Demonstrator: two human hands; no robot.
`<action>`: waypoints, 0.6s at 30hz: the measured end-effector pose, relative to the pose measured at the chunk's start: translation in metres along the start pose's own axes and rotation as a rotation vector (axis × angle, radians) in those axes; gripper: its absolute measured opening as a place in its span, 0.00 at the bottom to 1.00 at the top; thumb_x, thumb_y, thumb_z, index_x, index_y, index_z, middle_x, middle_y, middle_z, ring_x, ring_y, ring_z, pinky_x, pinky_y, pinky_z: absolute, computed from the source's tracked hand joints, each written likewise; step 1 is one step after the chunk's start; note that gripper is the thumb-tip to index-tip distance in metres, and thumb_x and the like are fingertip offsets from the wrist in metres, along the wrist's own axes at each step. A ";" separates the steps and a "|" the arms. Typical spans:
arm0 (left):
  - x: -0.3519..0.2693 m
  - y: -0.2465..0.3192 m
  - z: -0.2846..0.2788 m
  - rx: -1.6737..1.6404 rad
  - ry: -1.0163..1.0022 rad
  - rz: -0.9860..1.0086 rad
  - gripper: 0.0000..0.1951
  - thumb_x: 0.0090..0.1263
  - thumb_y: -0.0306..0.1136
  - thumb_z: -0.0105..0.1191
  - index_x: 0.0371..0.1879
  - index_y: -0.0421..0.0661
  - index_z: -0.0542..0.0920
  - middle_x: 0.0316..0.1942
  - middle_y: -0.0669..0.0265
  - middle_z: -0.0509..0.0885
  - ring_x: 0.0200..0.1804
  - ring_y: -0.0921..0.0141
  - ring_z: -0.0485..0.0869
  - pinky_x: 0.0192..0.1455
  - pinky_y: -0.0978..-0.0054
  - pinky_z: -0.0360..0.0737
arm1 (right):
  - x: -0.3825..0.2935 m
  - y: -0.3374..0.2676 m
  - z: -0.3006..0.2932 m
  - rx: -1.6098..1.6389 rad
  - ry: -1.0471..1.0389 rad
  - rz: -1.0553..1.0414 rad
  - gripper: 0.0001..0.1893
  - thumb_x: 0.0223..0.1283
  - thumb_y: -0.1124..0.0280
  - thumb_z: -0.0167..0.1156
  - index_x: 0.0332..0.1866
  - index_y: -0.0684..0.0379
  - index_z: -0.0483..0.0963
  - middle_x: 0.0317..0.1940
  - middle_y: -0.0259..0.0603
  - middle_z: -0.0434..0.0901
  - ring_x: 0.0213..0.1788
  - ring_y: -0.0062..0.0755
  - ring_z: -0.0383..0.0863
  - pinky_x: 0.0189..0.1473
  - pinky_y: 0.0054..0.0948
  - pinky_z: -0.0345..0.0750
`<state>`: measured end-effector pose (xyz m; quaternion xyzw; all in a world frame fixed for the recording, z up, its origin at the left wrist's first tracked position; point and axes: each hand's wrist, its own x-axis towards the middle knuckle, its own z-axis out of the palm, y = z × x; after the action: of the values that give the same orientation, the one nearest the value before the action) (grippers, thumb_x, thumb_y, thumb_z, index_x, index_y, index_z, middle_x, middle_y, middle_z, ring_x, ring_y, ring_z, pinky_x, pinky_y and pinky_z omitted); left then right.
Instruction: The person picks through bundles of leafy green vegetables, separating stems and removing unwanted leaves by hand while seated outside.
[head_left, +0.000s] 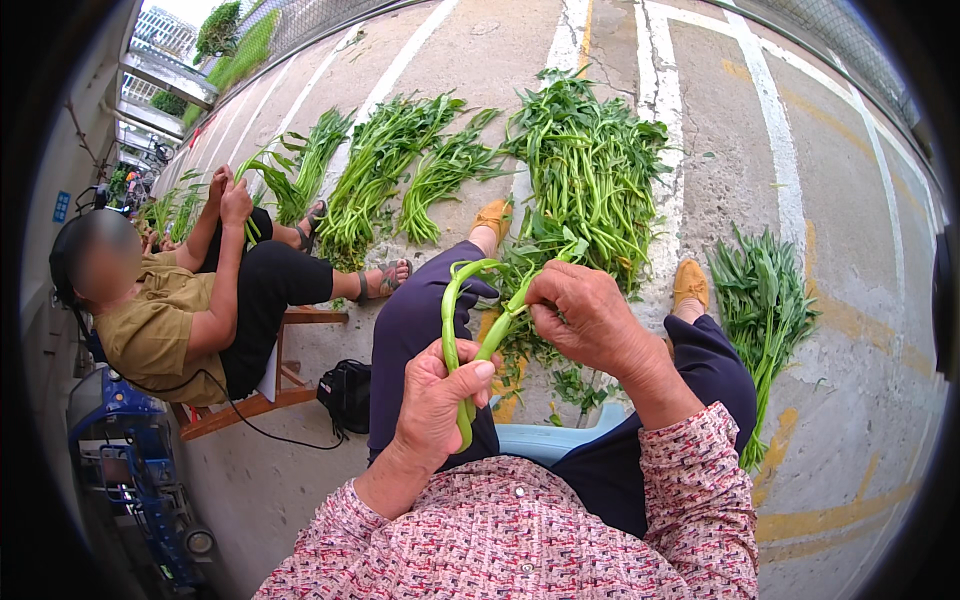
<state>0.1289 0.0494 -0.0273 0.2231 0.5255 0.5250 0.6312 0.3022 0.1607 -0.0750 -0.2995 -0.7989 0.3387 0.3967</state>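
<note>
Two thick green water spinach stems (448, 319) run through the fist of my left hand (431, 397), just above my lap. One of them bends over in an arch at the top. At a joint of the other stem (501, 324), my right hand (589, 315) pinches with curled fingers and thumb; what lies between the fingertips is partly hidden. Leaves of the held greens hang beyond the hands. On the ground between my feet lies a large heap of water spinach (592, 172), its cut stems towards me. A smaller bundle (761, 307) rests beside my right foot.
Further bundles of greens (390, 157) lie to the left. A person (165, 300) sits there on a wooden stool (247, 412), holding greens. Nearby are a black bag (345, 396) and a cable (281, 442). Torn leaves (577, 386) litter the concrete before my light-blue stool (547, 442).
</note>
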 end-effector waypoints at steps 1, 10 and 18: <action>0.000 0.000 0.000 -0.004 -0.006 -0.012 0.09 0.59 0.22 0.59 0.36 0.41 0.74 0.32 0.61 0.82 0.24 0.78 0.75 0.29 0.82 0.74 | 0.000 -0.001 0.002 -0.033 0.029 0.000 0.04 0.48 0.80 0.57 0.30 0.62 0.71 0.24 0.43 0.73 0.28 0.44 0.77 0.31 0.35 0.74; 0.005 0.000 0.010 -0.102 -0.017 -0.024 0.07 0.61 0.21 0.56 0.36 0.40 0.74 0.33 0.60 0.81 0.24 0.77 0.74 0.29 0.81 0.74 | -0.002 -0.004 0.014 -0.018 0.212 0.160 0.03 0.50 0.76 0.56 0.30 0.61 0.71 0.26 0.46 0.74 0.30 0.49 0.76 0.34 0.40 0.74; -0.004 0.004 -0.002 -0.094 0.008 0.011 0.04 0.63 0.21 0.54 0.36 0.39 0.75 0.35 0.56 0.79 0.23 0.76 0.74 0.28 0.79 0.72 | 0.007 0.025 -0.021 0.591 0.450 0.515 0.04 0.59 0.74 0.52 0.33 0.62 0.74 0.19 0.27 0.68 0.20 0.15 0.64 0.23 0.19 0.64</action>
<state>0.1254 0.0464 -0.0228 0.1940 0.5014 0.5536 0.6360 0.3220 0.1872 -0.0819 -0.4284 -0.4611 0.5666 0.5318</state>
